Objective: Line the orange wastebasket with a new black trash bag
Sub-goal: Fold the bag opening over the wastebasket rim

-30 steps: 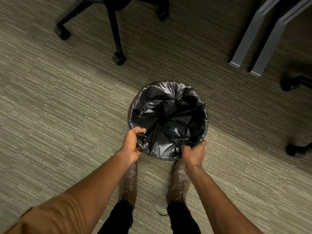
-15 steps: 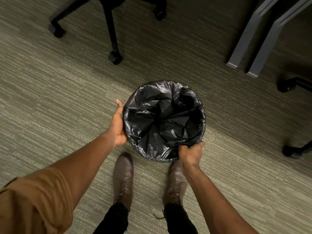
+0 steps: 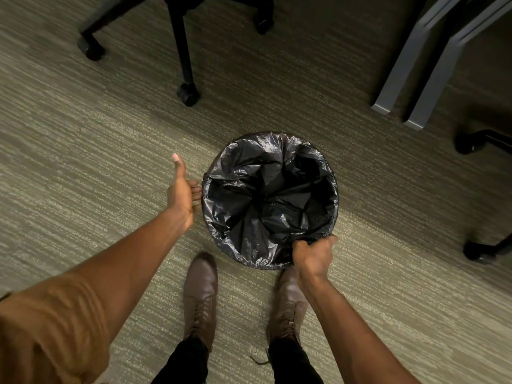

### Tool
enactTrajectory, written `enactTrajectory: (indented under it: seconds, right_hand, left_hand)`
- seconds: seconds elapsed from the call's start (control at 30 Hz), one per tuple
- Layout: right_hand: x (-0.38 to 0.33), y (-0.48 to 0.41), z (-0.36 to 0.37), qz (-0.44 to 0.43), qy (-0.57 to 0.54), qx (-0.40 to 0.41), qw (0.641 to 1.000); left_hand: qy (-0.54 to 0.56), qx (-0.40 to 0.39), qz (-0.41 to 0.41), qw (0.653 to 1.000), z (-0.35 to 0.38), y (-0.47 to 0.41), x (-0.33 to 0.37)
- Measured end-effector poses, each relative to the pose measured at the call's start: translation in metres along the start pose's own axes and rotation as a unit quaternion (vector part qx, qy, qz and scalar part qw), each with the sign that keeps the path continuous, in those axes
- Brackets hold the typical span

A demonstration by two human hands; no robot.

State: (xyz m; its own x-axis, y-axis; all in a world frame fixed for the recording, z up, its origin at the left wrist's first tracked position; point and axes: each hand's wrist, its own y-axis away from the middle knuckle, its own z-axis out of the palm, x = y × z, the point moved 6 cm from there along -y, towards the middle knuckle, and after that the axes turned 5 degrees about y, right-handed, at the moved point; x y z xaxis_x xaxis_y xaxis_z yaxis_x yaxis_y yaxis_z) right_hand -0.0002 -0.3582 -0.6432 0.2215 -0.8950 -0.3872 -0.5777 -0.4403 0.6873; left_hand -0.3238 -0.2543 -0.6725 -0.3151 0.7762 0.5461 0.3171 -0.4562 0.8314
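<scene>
A crinkled black trash bag [image 3: 249, 195] lies folded over the round rim of the wastebasket on the carpet and hangs down inside it. The basket's orange wall is hidden under the bag. My left hand [image 3: 181, 189] is at the basket's left side, thumb raised, fingers curled against the outside of the bag below the rim. At the near right edge my right hand [image 3: 314, 254] is shut on the bag's folded edge.
An office chair's black base and casters [image 3: 188, 94] stand behind the basket to the left. Grey table legs [image 3: 399, 87] are at the back right, more black casters [image 3: 471, 142] at the far right. My two brown boots [image 3: 201, 297] are just in front of the basket.
My left hand let go of the near left rim and slid up along the basket's left side, thumb now raised. My right hand kept its grip on the near right edge.
</scene>
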Motion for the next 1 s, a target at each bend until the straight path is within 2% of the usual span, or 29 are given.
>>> enactTrajectory:
  seconds: [0.1, 0.33, 0.6, 0.67, 0.77, 0.9, 1.0]
  right_hand:
    - [-0.003, 0.001, -0.001, 0.005, 0.001, 0.003, 1.000]
    - [-0.003, 0.001, -0.001, 0.012, 0.010, 0.005, 1.000]
    - [-0.001, 0.000, 0.000, 0.007, 0.020, 0.011, 1.000]
    - [-0.003, 0.001, -0.002, 0.006, 0.021, 0.008, 1.000]
    - [-0.004, 0.005, -0.006, 0.005, 0.025, -0.009, 1.000]
    - [-0.012, 0.013, -0.027, 0.018, 0.062, 0.011, 0.998]
    - [-0.035, 0.010, -0.050, -0.085, 0.163, 0.080, 0.980]
  left_hand:
    - [-0.014, -0.042, -0.003, 0.999, 0.001, 0.010, -0.002]
    - [0.034, -0.184, -0.055, 0.981, 0.031, 0.020, -0.007]
    - [0.031, -0.166, -0.116, 0.979, 0.031, 0.017, -0.005]
    - [-0.033, -0.120, -0.051, 0.991, 0.020, 0.020, 0.004]
    - [-0.177, -0.052, 0.079, 0.980, 0.008, 0.023, 0.018]
    - [-0.188, -0.040, 0.121, 0.974, 0.012, 0.032, 0.022]
    - [-0.245, -0.017, 0.157, 0.957, 0.018, 0.047, 0.028]
